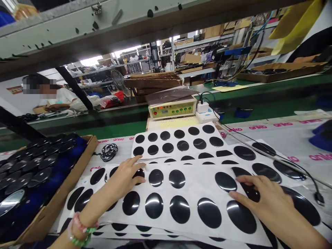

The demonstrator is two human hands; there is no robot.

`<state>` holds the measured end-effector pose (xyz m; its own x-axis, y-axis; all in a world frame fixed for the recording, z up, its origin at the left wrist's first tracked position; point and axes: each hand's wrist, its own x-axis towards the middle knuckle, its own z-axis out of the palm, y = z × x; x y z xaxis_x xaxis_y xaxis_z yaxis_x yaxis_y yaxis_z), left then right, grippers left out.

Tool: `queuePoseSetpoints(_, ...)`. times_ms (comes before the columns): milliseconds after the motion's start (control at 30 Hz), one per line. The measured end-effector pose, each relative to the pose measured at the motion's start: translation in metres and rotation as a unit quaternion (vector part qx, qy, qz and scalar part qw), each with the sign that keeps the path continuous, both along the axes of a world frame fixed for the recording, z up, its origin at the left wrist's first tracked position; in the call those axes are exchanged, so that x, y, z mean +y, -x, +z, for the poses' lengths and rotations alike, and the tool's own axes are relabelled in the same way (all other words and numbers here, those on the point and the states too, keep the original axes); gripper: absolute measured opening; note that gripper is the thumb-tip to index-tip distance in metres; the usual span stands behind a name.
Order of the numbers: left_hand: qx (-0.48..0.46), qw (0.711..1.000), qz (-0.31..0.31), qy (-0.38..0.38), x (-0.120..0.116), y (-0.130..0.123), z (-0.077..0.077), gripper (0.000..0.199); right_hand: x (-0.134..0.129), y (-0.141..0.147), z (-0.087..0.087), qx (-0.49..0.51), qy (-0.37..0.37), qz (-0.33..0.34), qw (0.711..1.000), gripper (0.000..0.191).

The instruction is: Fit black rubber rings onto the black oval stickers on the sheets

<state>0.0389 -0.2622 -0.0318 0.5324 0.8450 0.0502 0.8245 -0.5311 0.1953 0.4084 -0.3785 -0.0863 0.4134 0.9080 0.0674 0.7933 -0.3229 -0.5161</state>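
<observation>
A white sheet of round black glossy stickers lies in front of me, on top of other similar sheets. My left hand rests over its upper left part, fingers spread, thumb and fingertips around one black disc that they partly cover. On the sheet's right side, my right hand has thumb and index finger apart, the fingertips beside a black round sticker. In the upper row, a bare white patch shows between that sticker and the ones to its left. No loose piece shows in either hand.
A cardboard box of dark blue, black-topped round parts stands at left. Behind the sheets are a coiled black cable, a control box with buttons and a power strip. Cables cross at right. A person sits beyond the green conveyor.
</observation>
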Motion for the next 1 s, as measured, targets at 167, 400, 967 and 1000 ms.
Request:
queuePoseSetpoints(167,-0.083,0.994,-0.035,-0.054,-0.016,-0.002,0.015,0.022,0.002,0.004,0.007,0.056,-0.01,-0.039,0.998,0.062)
queuePoseSetpoints(400,-0.104,0.989,-0.057,-0.087,0.032,-0.017,0.074,0.02,0.048,0.003,0.053,0.223,-0.056,0.026,0.973,0.067)
queuePoseSetpoints(967,-0.109,0.973,-0.201,-0.021,-0.053,-0.074,-0.003,0.025,-0.025,-0.021,0.03,0.057,-0.051,0.027,0.997,0.032)
queuePoseSetpoints(1000,-0.115,0.97,-0.214,-0.024,-0.062,-0.085,-0.013,0.033,-0.036,-0.024,0.019,0.052,-0.057,0.001,0.997,0.028)
